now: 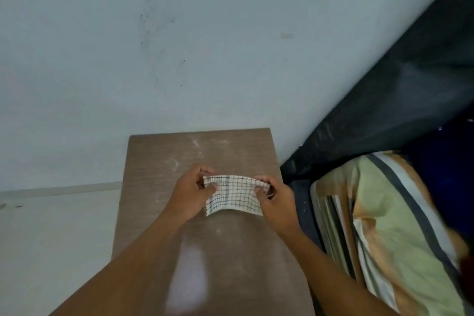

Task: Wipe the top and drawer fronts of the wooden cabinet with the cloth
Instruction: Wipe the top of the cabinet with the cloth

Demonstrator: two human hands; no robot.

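Observation:
A small white cloth (234, 194) with a dark grid pattern is stretched between my two hands above the cabinet. My left hand (189, 194) pinches its left edge and my right hand (275, 202) pinches its right edge. Below them lies the brown wooden cabinet top (205, 151), dusty with pale smears and a bright glare patch near me. The drawer fronts are hidden from this angle.
A pale blue-grey wall (179, 46) with dark specks rises behind the cabinet. To the left is a light floor (51, 226) with a skirting strip. On the right a dark headboard (397, 84) and a bed with a striped green and orange pillow (384, 213) sit close to the cabinet.

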